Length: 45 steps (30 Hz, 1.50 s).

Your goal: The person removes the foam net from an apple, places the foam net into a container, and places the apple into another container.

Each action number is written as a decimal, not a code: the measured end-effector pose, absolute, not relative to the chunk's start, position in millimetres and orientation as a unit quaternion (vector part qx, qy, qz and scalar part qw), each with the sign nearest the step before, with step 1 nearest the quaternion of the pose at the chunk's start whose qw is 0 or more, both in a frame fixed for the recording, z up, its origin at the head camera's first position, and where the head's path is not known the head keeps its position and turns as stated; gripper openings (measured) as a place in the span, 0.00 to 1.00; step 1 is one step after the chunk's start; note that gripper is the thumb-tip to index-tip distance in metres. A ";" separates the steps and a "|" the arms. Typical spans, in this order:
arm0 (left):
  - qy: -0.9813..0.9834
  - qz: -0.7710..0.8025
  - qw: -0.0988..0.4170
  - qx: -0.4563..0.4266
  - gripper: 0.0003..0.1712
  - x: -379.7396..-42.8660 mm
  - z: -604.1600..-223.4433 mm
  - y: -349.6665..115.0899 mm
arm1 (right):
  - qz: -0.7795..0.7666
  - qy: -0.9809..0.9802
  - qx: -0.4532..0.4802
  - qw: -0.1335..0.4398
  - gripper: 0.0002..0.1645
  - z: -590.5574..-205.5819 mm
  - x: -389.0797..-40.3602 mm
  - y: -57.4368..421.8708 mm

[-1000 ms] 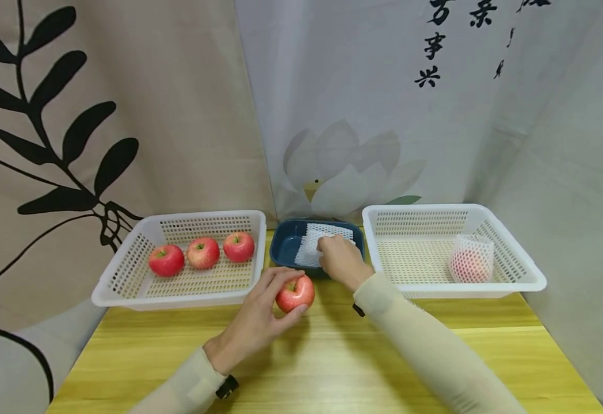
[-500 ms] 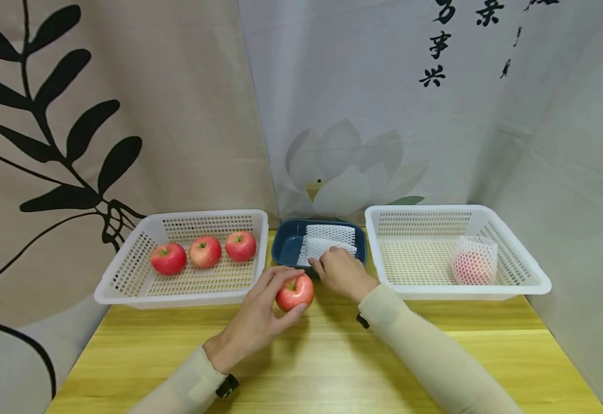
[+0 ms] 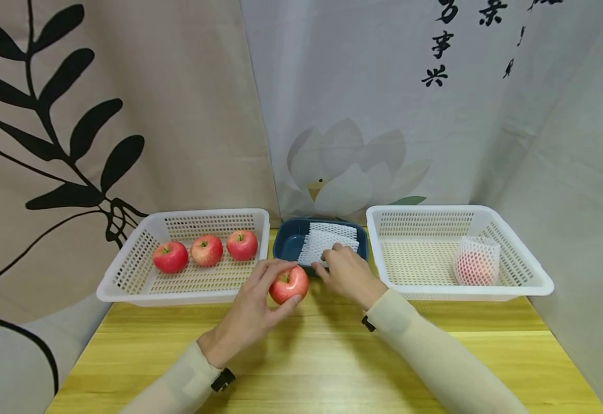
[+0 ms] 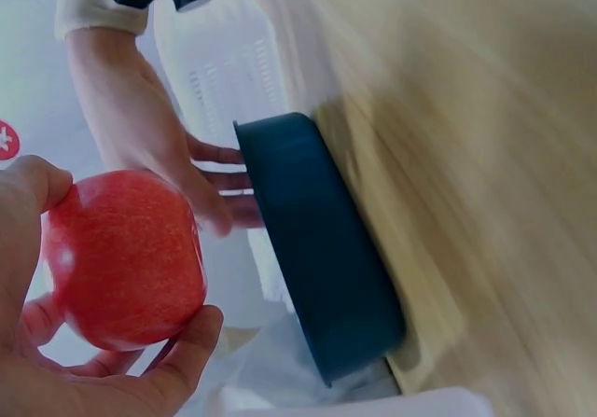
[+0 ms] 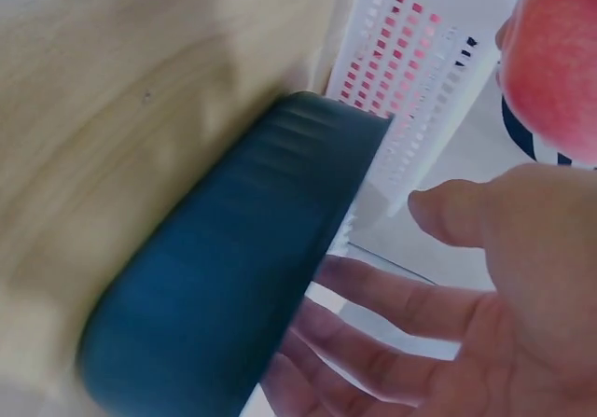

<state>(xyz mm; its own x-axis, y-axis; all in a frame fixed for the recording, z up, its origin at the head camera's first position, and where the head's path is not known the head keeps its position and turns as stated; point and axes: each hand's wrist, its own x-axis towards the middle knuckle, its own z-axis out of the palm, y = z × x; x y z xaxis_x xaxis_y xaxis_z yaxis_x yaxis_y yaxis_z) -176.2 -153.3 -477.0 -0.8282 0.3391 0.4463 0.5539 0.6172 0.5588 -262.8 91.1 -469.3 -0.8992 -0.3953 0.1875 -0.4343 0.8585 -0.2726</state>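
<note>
My left hand [image 3: 247,313] holds a red apple [image 3: 289,284] above the table, thumb and fingers curled around it; the left wrist view shows the same apple [image 4: 126,260] close up. My right hand [image 3: 350,275] reaches over the near rim of a dark blue tray [image 3: 289,241]. White foam net sleeves [image 3: 324,238] lie in that tray, near the right fingertips. In the right wrist view the fingers [image 5: 401,300] stretch past the tray's rim with the thumb apart from them; the fingertips are hidden behind the tray wall.
At the left stands a white basket [image 3: 125,296] with three red apples [image 3: 206,250]. A second white basket [image 3: 410,292] on the right contains an apple in a foam net [image 3: 476,261]. All stand on a wooden table [image 3: 301,368] before a printed curtain [image 3: 203,115].
My right hand has drawn back from over the foam sleeves to the tray's near rim. The left hand, still holding the apple, has shifted slightly left and up.
</note>
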 end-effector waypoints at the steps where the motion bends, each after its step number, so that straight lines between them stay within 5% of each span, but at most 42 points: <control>1: -0.887 -0.356 0.153 -0.251 0.36 -176.7 -475.7 -154.1 | 0.155 -0.961 0.218 0.067 0.21 -467.5 -261.4 92.0; 28: -0.907 -0.301 0.222 -0.195 0.38 -199.8 -444.6 -205.6 | 0.209 -0.942 0.234 0.120 0.16 -421.2 -224.9 141.0; 45: -0.954 -0.239 0.149 -0.105 0.38 -209.5 -430.8 -251.2 | 0.220 -0.944 0.207 0.130 0.13 -401.8 -225.6 202.1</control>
